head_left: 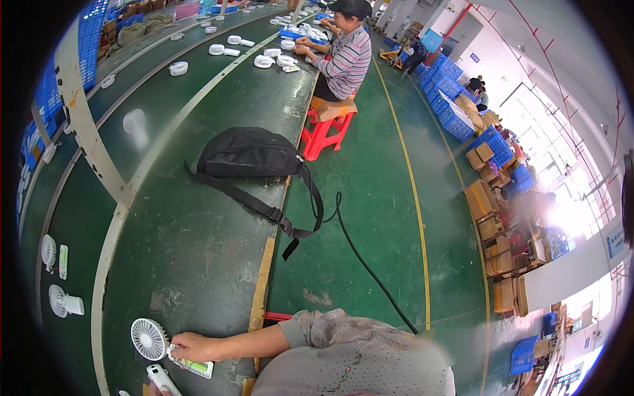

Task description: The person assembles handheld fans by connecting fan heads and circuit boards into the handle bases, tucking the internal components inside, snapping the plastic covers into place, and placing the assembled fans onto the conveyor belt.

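A small white handheld fan's round grille (150, 338) lies on the green table beside my right hand (191, 346). That hand is closed on an open white handle shell (205, 371) with a green cylindrical cell in it. Whether the shell joins the grille is hidden under my fingers. At the lower edge, my left hand (155, 392) shows only in part, its fingers round a white fan handle cover (162, 379).
A black waist bag (249, 153) lies ahead on the table, its strap hanging over the edge. Several white fans (58, 301) lie on the belt beyond a pale rail (99, 290). A co-worker (343, 56) sits on a red stool (329, 132) farther along, handling fan parts.
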### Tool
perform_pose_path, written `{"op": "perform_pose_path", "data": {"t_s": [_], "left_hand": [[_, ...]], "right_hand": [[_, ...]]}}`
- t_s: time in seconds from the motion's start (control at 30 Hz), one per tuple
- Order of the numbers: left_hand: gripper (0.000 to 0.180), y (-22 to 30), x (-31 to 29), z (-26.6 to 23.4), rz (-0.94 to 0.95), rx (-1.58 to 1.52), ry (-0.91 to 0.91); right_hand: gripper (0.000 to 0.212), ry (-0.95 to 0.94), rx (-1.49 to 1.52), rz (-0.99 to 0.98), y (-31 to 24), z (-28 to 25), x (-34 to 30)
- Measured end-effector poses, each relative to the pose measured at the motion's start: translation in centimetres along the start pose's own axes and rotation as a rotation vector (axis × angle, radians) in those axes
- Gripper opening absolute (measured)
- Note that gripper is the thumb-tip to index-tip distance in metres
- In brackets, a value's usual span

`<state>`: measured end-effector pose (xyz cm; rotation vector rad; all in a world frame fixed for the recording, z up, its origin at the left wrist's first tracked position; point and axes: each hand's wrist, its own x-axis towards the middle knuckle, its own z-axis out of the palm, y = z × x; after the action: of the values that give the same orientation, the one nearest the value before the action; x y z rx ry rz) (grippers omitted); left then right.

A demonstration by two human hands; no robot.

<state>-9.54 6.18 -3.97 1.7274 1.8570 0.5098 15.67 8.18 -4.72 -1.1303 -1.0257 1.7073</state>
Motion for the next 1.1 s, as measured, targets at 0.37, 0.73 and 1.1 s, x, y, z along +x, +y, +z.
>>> {"op": "perform_pose_path", "data": {"t_s": [0.37, 0.73, 1.1], "left_hand": [[0.063, 1.8, -1.1, 0.5, 0.347, 0.351, 0.201], [0.058, 6.7, -1.3, -1.9, 0.116, 0.361, -0.118], [0.060, 8.9, -2.4, -2.1, 0.095, 0.432, -0.012]], "right_hand": [[0.024, -0.064, 0.054, 0.060, -0.6, -0.1, -0.2], [0.024, -0.074, 0.067, 0.084, -0.6, -0.2, -0.2], [0.026, -0.056, 0.036, 0.060, -0.5, -0.2, -0.1]]}}
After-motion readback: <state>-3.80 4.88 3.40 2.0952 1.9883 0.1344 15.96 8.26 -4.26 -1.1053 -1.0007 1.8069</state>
